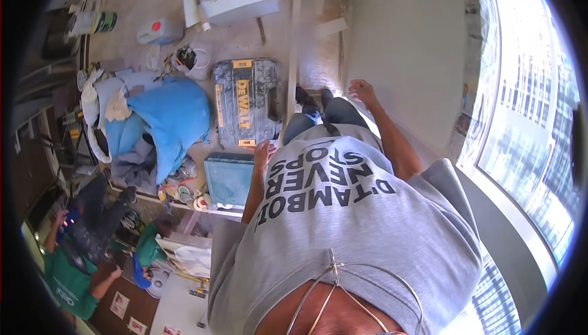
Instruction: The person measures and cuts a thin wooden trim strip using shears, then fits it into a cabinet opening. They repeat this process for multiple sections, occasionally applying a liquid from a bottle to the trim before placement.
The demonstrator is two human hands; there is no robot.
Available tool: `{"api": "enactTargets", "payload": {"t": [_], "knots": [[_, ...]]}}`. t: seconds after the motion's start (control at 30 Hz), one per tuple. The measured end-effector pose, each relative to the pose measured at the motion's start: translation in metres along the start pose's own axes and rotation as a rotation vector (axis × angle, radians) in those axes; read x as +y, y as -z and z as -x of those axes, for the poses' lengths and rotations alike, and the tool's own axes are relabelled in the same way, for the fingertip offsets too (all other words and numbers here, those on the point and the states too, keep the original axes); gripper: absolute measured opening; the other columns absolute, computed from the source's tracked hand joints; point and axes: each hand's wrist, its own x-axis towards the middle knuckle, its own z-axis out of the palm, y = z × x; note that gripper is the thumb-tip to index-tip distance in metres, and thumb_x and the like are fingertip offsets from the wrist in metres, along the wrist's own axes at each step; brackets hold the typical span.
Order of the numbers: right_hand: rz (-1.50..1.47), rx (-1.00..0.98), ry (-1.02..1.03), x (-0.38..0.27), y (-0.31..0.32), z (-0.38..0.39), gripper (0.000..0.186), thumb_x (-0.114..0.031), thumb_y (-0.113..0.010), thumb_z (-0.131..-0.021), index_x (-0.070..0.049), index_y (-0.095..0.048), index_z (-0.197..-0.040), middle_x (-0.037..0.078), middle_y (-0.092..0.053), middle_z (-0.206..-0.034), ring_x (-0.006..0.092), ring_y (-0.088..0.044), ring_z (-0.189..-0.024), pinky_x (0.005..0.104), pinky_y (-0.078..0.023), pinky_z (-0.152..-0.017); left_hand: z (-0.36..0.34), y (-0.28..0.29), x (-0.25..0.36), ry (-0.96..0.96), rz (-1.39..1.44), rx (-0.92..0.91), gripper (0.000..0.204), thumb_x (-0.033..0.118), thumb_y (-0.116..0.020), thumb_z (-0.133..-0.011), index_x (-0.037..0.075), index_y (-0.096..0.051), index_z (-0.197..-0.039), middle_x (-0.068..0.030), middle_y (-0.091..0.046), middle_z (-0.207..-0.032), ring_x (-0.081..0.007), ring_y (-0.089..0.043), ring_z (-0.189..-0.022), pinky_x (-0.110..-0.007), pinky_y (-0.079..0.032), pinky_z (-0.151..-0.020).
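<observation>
My left hand (264, 151) hangs low beside my body, next to the lower right corner of a dark tool case (260, 99) with yellow latches. Its fingers look loosely apart, and nothing shows in them. My right hand (362, 90) is held out on the other side, in front of a pale wall panel (401, 47). Its fingers are half curled with gaps between the tips, and I see nothing held there. Just below the case lies a teal flat box (229, 179), close to my left forearm.
Blue cloth (174, 120) is heaped left of the case, near a white bucket (199, 62) and a jerrycan with a red cap (160, 30). A wooden upright (294, 35) stands ahead. Two people in green shirts (70, 289) are at lower left. Bright windows (527, 120) line the right.
</observation>
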Motion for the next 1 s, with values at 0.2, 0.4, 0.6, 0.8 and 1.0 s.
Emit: {"api": "enactTargets", "payload": {"t": [0.2, 0.4, 0.6, 0.8, 1.0], "knots": [[0.222, -0.004, 0.018, 0.062, 0.027, -0.001, 0.021, -0.019, -0.057, -0.091, -0.005, -0.057, -0.106, 0.007, -0.063, -0.082, 0.0123, -0.06, -0.066, 0.0241, -0.049, -0.057, 0.001, -0.005, 0.029, -0.023, 0.063, 0.043, 0.038, 0.029, -0.052, -0.093, 0.004, -0.051, -0.122, -0.014, -0.061, -0.108, -0.024, -0.064, -0.093, -0.035, -0.05, -0.082], [-0.137, 0.023, -0.117, 0.067, 0.047, 0.002, 0.019, -0.019, -0.059, -0.091, -0.005, -0.057, -0.103, 0.008, -0.062, -0.08, 0.0133, -0.06, -0.066, 0.0237, -0.049, -0.054, 0.003, -0.019, 0.089, -0.123, 0.082, 0.067, 0.034, 0.03, -0.053, -0.093, 0.006, -0.052, -0.116, -0.0093, -0.06, -0.106, -0.0202, -0.061, -0.095, -0.033, -0.048, -0.084], [-0.191, 0.143, -0.009, 0.041, 0.047, 0.013, 0.019, -0.02, -0.057, -0.091, -0.006, -0.058, -0.104, 0.006, -0.061, -0.083, 0.0124, -0.059, -0.065, 0.0241, -0.048, -0.056, -0.029, -0.034, 0.098, -0.053, -0.011, -0.053, 0.031, 0.028, -0.054, -0.092, 0.007, -0.053, -0.115, -0.0059, -0.061, -0.098, -0.0167, -0.061, -0.089, -0.03, -0.048, -0.081], [-0.165, 0.028, 0.085, 0.068, 0.041, 0.021, 0.014, -0.021, -0.059, -0.087, -0.009, -0.063, -0.095, 0.001, -0.058, -0.072, 0.0096, -0.055, -0.064, 0.0248, -0.043, -0.053, -0.045, -0.024, 0.099, -0.053, -0.002, -0.078, 0.036, 0.031, -0.055, -0.091, 0.007, -0.052, -0.118, -0.0068, -0.061, -0.1, -0.0179, -0.062, -0.09, -0.031, -0.048, -0.081], [0.183, 0.31, 0.059, 0.077, 0.026, 0.015, 0.018, -0.019, -0.06, -0.085, -0.002, -0.066, -0.089, 0.003, -0.063, -0.073, 0.0118, -0.058, -0.069, 0.0288, -0.048, -0.062, -0.032, 0.012, 0.093, -0.178, 0.133, -0.068, 0.037, 0.031, -0.056, -0.091, 0.007, -0.051, -0.118, -0.0086, -0.06, -0.104, -0.0192, -0.061, -0.094, -0.033, -0.046, -0.087]]}}
